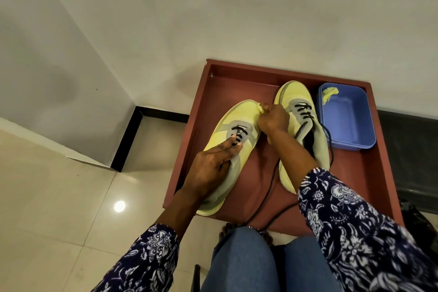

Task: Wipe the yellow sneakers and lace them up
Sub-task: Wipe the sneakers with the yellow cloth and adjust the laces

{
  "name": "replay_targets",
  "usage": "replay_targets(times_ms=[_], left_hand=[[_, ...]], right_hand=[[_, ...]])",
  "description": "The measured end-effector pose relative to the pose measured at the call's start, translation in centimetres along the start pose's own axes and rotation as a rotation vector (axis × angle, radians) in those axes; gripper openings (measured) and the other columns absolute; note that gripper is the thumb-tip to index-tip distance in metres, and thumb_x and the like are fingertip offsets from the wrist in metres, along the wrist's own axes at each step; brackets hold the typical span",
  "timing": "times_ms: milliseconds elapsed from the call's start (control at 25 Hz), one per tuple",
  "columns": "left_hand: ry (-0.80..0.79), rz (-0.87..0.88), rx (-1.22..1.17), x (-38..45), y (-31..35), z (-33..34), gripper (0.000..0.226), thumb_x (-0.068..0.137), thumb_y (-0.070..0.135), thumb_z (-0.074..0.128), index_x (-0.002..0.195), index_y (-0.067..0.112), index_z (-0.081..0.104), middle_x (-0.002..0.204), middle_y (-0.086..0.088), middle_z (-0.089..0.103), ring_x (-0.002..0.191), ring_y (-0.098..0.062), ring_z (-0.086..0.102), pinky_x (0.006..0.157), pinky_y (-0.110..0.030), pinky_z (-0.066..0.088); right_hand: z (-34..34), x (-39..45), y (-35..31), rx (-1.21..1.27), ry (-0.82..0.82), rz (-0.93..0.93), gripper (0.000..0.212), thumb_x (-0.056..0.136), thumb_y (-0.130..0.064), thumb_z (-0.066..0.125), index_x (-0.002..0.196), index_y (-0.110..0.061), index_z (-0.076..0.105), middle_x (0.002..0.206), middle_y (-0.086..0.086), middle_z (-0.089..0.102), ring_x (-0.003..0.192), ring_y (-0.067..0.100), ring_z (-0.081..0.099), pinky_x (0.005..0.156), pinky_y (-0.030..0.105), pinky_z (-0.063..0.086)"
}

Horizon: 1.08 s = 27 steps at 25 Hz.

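The left hand (211,166) pressed flat on the left yellow sneaker (233,147), holding nothing, near the red tray's (237,83) front-left corner. The right hand's (272,121) grip was clenched on a yellow cloth (259,108) against that sneaker's toe. Short firm strokes, with the shoe kept pinned, would probably clean best. The second sneaker (296,97) and blue tub (348,118) sat toward the right edge.
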<state>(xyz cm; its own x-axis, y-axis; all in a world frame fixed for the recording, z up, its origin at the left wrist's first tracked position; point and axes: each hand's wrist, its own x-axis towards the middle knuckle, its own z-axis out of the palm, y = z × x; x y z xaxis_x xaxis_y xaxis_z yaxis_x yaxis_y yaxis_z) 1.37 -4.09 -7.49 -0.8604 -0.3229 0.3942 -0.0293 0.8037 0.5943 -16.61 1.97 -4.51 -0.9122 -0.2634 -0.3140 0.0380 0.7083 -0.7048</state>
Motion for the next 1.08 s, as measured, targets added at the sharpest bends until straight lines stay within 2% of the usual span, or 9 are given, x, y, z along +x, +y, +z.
replay_targets(times_ms=[120, 240, 320, 400, 480, 600, 800, 920, 1080], left_hand=[[-0.007, 0.008, 0.001, -0.1, 0.0, 0.0, 0.039, 0.081, 0.007, 0.045, 0.114, 0.008, 0.064, 0.12, -0.013, 0.062, 0.111, -0.012, 0.054, 0.089, -0.013, 0.042], [-0.011, 0.0, -0.008, -0.1, 0.0, -0.1, 0.039, 0.08, 0.006, 0.044, 0.113, 0.008, 0.065, 0.121, -0.012, 0.062, 0.105, -0.017, 0.062, 0.087, -0.014, 0.044], [-0.012, -0.001, -0.02, -0.1, 0.0, 0.0, 0.039, 0.08, 0.006, 0.045, 0.113, 0.007, 0.065, 0.121, -0.013, 0.061, 0.105, -0.017, 0.062, 0.086, -0.016, 0.046], [-0.011, 0.003, -0.023, -0.1, 0.0, 0.0, 0.039, 0.08, 0.006, 0.045, 0.113, 0.007, 0.065, 0.121, -0.013, 0.061, 0.106, -0.015, 0.06, 0.086, -0.019, 0.048], [-0.011, 0.004, -0.012, -0.1, 0.0, 0.0, 0.039, 0.08, 0.006, 0.045, 0.113, 0.007, 0.065, 0.121, -0.013, 0.062, 0.105, -0.016, 0.061, 0.085, -0.018, 0.048], [-0.016, -0.001, 0.0, -0.1, 0.1, -0.1, 0.04, 0.079, 0.006, 0.044, 0.112, 0.008, 0.066, 0.12, -0.012, 0.062, 0.104, -0.016, 0.062, 0.086, -0.012, 0.043], [0.003, -0.018, -0.018, 0.0, 0.2, -0.1, 0.039, 0.08, 0.007, 0.044, 0.111, 0.008, 0.067, 0.119, -0.012, 0.063, 0.108, -0.012, 0.056, 0.087, -0.01, 0.042], [-0.002, -0.027, -0.032, 0.0, 0.2, -0.1, 0.039, 0.08, 0.008, 0.044, 0.112, 0.008, 0.066, 0.12, -0.011, 0.062, 0.105, -0.013, 0.06, 0.088, -0.01, 0.042], [0.003, -0.023, -0.021, 0.0, 0.1, 0.0, 0.038, 0.081, 0.006, 0.046, 0.113, 0.009, 0.066, 0.121, -0.011, 0.062, 0.115, -0.01, 0.049, 0.09, -0.006, 0.038]], right_hand=[[0.9, -1.2, 0.8, 0.099, 0.022, 0.028, 0.052, 0.083, 0.007, 0.041, 0.132, -0.011, 0.05, 0.133, 0.01, 0.055, 0.119, 0.029, 0.053, 0.096, 0.03, 0.044], [2.1, -3.2, 2.4, 0.117, 0.067, 0.03, 0.054, 0.079, 0.004, 0.048, 0.132, -0.009, 0.049, 0.121, 0.016, 0.062, 0.103, 0.034, 0.061, 0.087, 0.043, 0.053], [2.8, -4.9, 3.2, 0.105, 0.09, -0.004, 0.038, 0.079, 0.004, 0.048, 0.114, -0.002, 0.061, 0.101, 0.02, 0.066, 0.091, 0.037, 0.062, 0.076, 0.042, 0.053], [3.5, -6.8, 4.1, 0.09, 0.105, -0.044, 0.022, 0.075, 0.004, 0.042, 0.086, 0.002, 0.061, 0.079, 0.02, 0.063, 0.075, 0.036, 0.059, 0.064, 0.04, 0.05], [4.1, -8.2, 4.8, 0.083, 0.092, -0.028, 0.02, 0.075, 0.005, 0.041, 0.081, 0.002, 0.061, 0.071, 0.017, 0.059, 0.066, 0.032, 0.055, 0.058, 0.037, 0.048], [4.5, -8.6, 5.3, 0.2, 0.015, 0.065, 0.016, 0.077, 0.006, 0.041, 0.073, 0.004, 0.056, 0.063, 0.009, 0.049, 0.058, 0.021, 0.042, 0.054, 0.03, 0.034], [3.3, -5.2, 3.9, 0.211, 0.077, 0.111, 0.02, 0.076, 0.004, 0.048, 0.089, 0.01, 0.063, 0.079, 0.021, 0.065, 0.068, 0.03, 0.057, 0.061, 0.042, 0.049], [2.5, -2.8, 2.4, 0.16, 0.082, 0.085, 0.033, 0.076, 0.005, 0.048, 0.104, 0.006, 0.064, 0.086, 0.017, 0.066, 0.078, 0.026, 0.061, 0.063, 0.035, 0.046], [1.6, -0.1, 0.4, -0.047, 0.049, -0.036, 0.043, 0.081, 0.004, 0.04, 0.121, 0.003, 0.055, 0.125, 0.023, 0.057, 0.113, 0.038, 0.053, 0.094, 0.041, 0.047]])
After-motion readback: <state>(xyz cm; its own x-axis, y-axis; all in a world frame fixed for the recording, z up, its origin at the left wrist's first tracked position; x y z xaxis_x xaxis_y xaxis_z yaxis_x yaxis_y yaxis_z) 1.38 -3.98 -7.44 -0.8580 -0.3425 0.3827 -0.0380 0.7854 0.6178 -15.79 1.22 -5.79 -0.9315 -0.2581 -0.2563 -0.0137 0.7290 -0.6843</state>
